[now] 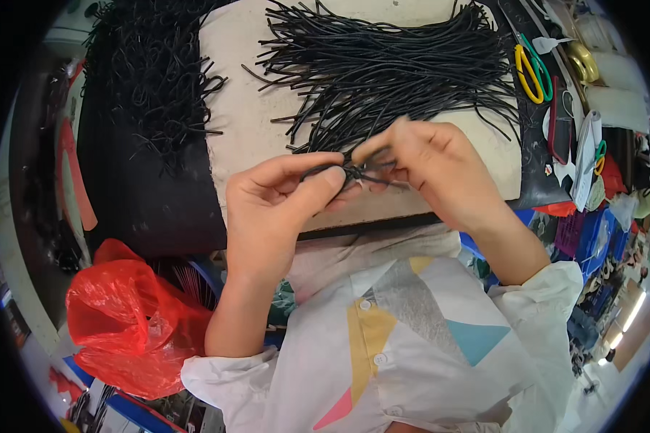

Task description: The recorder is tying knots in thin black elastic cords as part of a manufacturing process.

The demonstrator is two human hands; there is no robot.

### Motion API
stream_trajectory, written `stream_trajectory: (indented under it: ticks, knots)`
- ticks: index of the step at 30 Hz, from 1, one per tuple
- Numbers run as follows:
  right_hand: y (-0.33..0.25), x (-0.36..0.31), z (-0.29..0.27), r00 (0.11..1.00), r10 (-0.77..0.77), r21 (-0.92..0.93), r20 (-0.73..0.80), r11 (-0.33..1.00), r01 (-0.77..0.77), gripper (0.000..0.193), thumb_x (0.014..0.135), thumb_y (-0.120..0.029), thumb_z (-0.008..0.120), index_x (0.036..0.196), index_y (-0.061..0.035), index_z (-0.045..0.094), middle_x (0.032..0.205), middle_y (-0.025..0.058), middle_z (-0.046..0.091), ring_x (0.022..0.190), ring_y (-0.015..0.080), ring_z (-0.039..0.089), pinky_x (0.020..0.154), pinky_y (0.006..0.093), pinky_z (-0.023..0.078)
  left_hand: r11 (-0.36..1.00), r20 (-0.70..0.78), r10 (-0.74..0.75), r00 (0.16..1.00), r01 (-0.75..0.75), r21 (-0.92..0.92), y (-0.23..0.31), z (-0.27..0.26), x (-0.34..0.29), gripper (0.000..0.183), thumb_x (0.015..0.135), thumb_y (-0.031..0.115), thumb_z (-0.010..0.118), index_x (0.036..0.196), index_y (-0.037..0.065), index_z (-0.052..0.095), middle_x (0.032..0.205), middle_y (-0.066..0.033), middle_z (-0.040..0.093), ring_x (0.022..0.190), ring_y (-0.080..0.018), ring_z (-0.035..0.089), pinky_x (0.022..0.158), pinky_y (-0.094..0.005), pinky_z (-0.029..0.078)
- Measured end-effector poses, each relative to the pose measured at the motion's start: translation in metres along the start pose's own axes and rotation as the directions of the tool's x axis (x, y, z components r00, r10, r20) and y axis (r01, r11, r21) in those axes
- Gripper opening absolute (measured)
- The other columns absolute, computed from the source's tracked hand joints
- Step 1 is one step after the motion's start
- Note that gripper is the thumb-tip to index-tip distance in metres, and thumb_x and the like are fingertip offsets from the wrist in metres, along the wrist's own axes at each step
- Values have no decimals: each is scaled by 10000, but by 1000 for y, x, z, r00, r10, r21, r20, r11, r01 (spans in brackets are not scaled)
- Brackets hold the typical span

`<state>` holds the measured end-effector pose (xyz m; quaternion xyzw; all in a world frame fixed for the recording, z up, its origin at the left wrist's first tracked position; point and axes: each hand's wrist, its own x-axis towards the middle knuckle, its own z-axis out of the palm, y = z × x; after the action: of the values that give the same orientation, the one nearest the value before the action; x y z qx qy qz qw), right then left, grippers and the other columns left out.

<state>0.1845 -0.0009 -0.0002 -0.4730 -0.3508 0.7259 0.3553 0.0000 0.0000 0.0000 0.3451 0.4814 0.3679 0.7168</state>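
My left hand pinches a thin black cord between thumb and forefinger, just above the near part of a pale board. The cord is looped or knotted where my hands meet. Against its other side my right hand has its fingers closed on the cord, with the thumb and fingertips blurred by motion. Beyond my hands a thick bundle of straight black cords lies across the board. A heap of looped, knotted-looking black cords covers the left side.
The board rests on a black work surface. At its right lie yellow-handled scissors and green-handled scissors, near a gold-coloured roll. A red plastic bag hangs open at the lower left, beside my left forearm.
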Motion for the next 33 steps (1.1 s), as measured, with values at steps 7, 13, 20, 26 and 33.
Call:
stream_trajectory:
  ticks: [7, 13, 20, 26, 33]
  knots:
    - [4, -1, 1, 994, -89, -84, -70, 993, 83, 141, 804, -122, 600, 861, -3, 650, 732, 5, 618, 674, 53, 550, 629, 195, 442, 964, 24, -186, 982, 187, -187, 4, -2, 0, 188, 815, 36, 552, 937, -107, 563, 781, -176, 625, 725, -262, 647, 615, -285, 546]
    - [6, -5, 5, 995, -98, -168, -12, 981, 94, 135, 807, -121, 595, 820, 9, 626, 732, -10, 601, 674, 31, 523, 611, 180, 417, 967, 214, -252, 944, 252, 26, 6, -7, 4, 184, 820, 105, 585, 862, -74, 589, 750, -170, 631, 685, -222, 644, 608, -287, 541]
    - [7, -10, 5, 983, 91, 99, 161, 989, -108, 165, 852, -144, 522, 810, 7, 571, 721, -8, 569, 680, 37, 510, 621, 188, 417, 977, 380, -212, 900, 196, 82, 4, -8, 6, 120, 798, 67, 606, 816, -51, 603, 719, -149, 632, 649, -185, 635, 597, -262, 532]
    - [6, -8, 8, 998, 68, 168, 10, 983, -69, 203, 863, -184, 534, 870, 9, 598, 742, -6, 575, 697, 37, 509, 633, 192, 417, 990, 231, -140, 963, 129, 62, 2, -8, 3, 116, 813, 62, 586, 830, -52, 605, 723, -158, 631, 639, -197, 636, 596, -274, 538]
    - [15, -10, 5, 993, -96, -173, -66, 981, 84, 146, 827, -137, 594, 837, 6, 619, 716, -21, 573, 675, 24, 499, 600, 178, 408, 940, 142, -309, 941, 324, -103, 10, -7, 2, 164, 827, 103, 581, 832, -59, 606, 727, -159, 632, 636, -204, 638, 588, -271, 534]
